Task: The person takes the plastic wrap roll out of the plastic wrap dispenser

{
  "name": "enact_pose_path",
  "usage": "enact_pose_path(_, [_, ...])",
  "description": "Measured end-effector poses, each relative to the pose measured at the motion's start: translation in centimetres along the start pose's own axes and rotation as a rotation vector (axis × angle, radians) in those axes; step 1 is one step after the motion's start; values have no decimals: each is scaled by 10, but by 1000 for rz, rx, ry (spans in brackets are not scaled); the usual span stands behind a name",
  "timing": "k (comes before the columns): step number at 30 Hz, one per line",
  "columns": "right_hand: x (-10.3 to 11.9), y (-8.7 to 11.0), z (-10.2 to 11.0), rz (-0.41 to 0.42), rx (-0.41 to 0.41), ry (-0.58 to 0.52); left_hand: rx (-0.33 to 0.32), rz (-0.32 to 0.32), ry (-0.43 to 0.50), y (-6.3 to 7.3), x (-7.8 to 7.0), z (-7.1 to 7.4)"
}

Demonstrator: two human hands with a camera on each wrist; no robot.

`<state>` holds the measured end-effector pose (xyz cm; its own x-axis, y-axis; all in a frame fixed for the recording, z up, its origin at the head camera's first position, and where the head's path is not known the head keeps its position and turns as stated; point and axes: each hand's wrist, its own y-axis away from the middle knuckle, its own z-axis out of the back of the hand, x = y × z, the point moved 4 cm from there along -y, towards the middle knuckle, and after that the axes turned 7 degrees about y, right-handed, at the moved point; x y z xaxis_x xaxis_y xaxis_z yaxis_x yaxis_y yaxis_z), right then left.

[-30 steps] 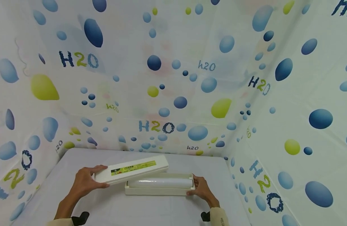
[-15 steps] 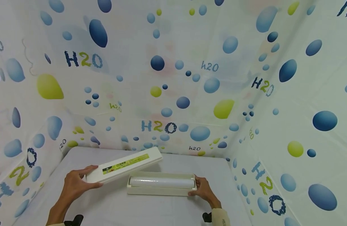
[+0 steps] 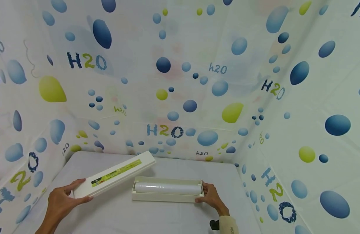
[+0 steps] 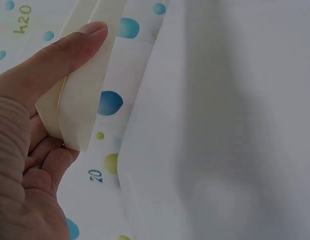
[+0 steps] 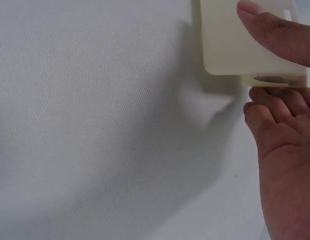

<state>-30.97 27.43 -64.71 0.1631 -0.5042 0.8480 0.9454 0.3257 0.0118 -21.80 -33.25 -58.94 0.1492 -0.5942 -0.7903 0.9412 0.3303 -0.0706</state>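
Note:
In the head view my left hand (image 3: 59,202) grips the left end of a long white lid (image 3: 133,173) with a green and yellow label. The lid is tilted in the air, its far end raised to the right. In the left wrist view the thumb (image 4: 80,47) lies along one face of the lid and curled fingers show on the other side. An uncovered cling film box (image 3: 165,198) stands on the table, with a clear, shiny roll of film (image 3: 168,188) lying in it. My right hand (image 3: 211,196) holds the box's right end between thumb and fingers.
A white cloth covers the table (image 3: 156,217). Behind it and at both sides hang white curtains (image 3: 133,97) printed with blue and green drops and H2O lettering. A dark strap piece (image 3: 214,225) sits at the right wrist by the beige sleeve (image 3: 227,225).
My left hand has drawn the lid leftward, away from the box, and its tilt has grown steeper. The right hand stays on the box's right end.

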Motion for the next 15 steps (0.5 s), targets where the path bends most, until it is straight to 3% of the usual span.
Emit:
enact_pose_path(8, [2, 0, 0, -3, 0, 5, 13, 205, 45, 9, 23, 9])
enact_pose_path(15, [1, 0, -1, -1, 2, -7, -1, 277, 32, 17, 36, 16])
